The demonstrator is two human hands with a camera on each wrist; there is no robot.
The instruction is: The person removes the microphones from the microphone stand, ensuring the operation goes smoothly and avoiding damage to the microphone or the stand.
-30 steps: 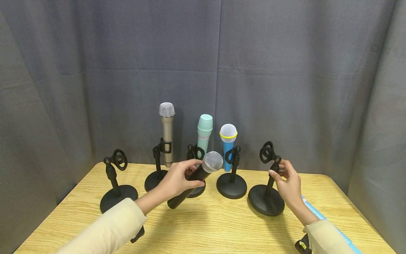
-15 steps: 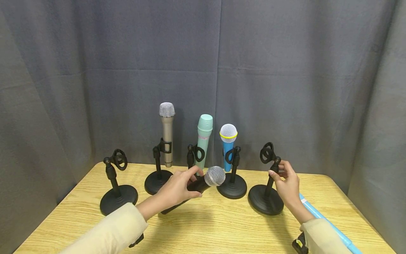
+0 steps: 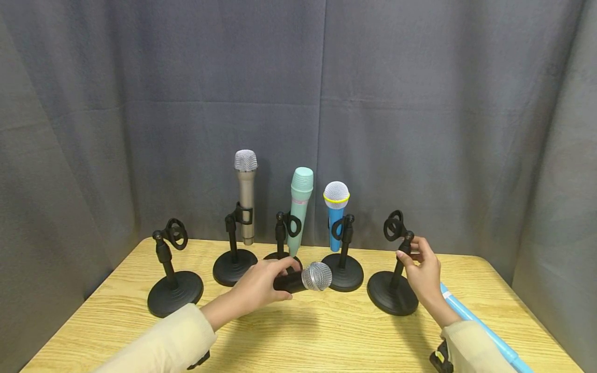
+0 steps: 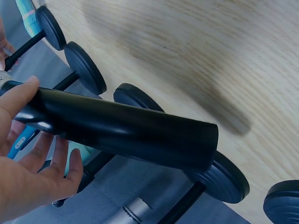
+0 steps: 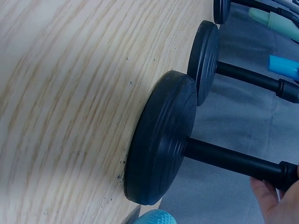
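Note:
In the head view my left hand (image 3: 263, 284) holds a black microphone (image 3: 291, 282) with a silver mesh head, raised over the table and nearly level, its head pointing right. The left wrist view shows its black handle (image 4: 126, 126) between thumb and fingers. My right hand (image 3: 423, 269) pinches the upper pole of a black microphone stand (image 3: 393, 294) at the right. That stand's ring clip (image 3: 394, 226) has nothing in it. Its round base (image 5: 163, 140) fills the middle of the right wrist view.
Clips on three stands hold a champagne microphone (image 3: 246, 197), a mint-green microphone (image 3: 300, 199) and a blue microphone (image 3: 336, 212). At far left stands a bare stand (image 3: 174, 293). A long light-blue object (image 3: 480, 324) lies right, partly behind the right forearm. Grey curtains (image 3: 224, 77) enclose the wooden table (image 3: 298, 347).
My left hand has lowered slightly, and the black microphone has turned from a steep tilt to nearly level. The right hand keeps its hold on the stand, which has barely moved.

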